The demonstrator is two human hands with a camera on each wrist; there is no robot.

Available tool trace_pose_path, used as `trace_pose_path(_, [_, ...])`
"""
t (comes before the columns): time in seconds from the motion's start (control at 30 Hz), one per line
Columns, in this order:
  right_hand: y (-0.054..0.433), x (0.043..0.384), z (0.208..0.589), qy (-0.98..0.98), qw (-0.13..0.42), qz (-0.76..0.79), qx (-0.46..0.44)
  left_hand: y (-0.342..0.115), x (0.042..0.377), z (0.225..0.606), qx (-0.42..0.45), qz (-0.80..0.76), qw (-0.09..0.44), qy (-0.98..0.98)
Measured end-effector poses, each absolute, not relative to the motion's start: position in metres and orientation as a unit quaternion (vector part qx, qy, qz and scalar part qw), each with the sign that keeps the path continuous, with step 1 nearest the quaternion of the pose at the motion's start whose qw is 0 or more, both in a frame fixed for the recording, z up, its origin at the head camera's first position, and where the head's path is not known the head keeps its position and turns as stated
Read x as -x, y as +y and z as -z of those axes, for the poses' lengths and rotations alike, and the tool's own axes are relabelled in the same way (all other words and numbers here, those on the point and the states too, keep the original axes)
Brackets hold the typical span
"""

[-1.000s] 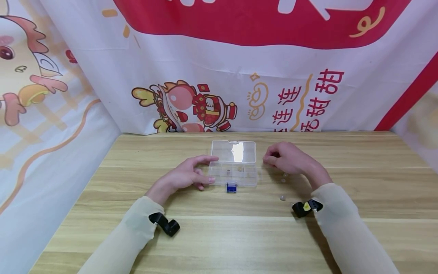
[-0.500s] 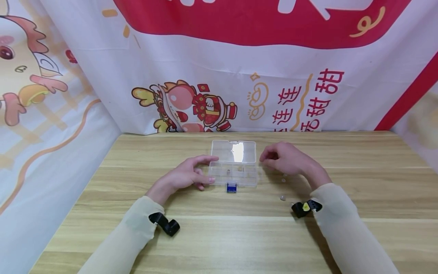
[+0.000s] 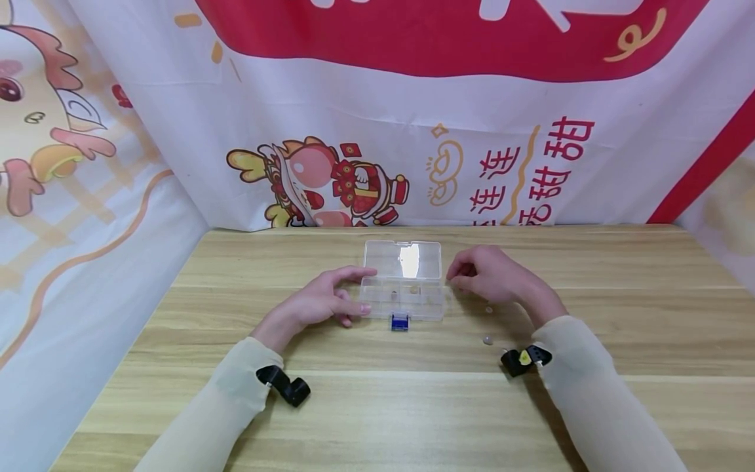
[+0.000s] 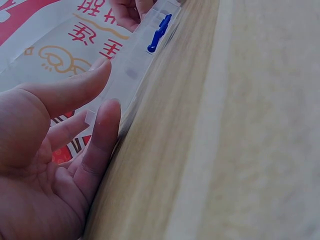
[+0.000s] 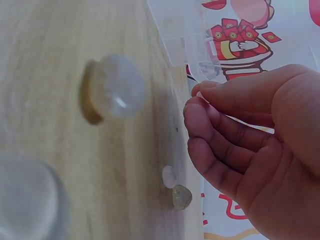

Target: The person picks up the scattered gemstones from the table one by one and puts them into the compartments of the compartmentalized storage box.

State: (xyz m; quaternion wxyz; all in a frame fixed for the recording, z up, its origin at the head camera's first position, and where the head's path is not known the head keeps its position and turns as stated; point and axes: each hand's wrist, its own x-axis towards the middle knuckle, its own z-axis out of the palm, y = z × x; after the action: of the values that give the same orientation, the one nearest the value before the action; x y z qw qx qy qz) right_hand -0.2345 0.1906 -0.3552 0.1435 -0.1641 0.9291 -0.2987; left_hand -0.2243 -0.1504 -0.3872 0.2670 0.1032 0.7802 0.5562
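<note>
A clear plastic compartment box with a blue latch lies open on the table, its lid folded back. My left hand touches its left end, thumb and index finger extended over the edge. In the left wrist view those fingers lie against the box wall. Just off the box's right end, my right hand pinches a small pale stone, mostly hidden by the fingertips. Inside the box, two small stones show, a dark one and a brownish one.
Loose stones lie on the wooden table by my right hand: a large whitish one, a small white one, a speckled greenish one and a blurred grey one. A printed cloth hangs behind the table.
My right hand has shifted slightly left, closer to the box's right end, and has hardly moved over the last half second. The left hand and the box have stayed in place.
</note>
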Motion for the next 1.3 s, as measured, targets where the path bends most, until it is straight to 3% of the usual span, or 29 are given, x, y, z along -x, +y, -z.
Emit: trace_pose_path(1.3, [0.1814,0.2354,0.3632,0.937,0.126,0.272,0.183,-0.1505,0.224,0.3882,-0.108,-0.554,0.262,0.783])
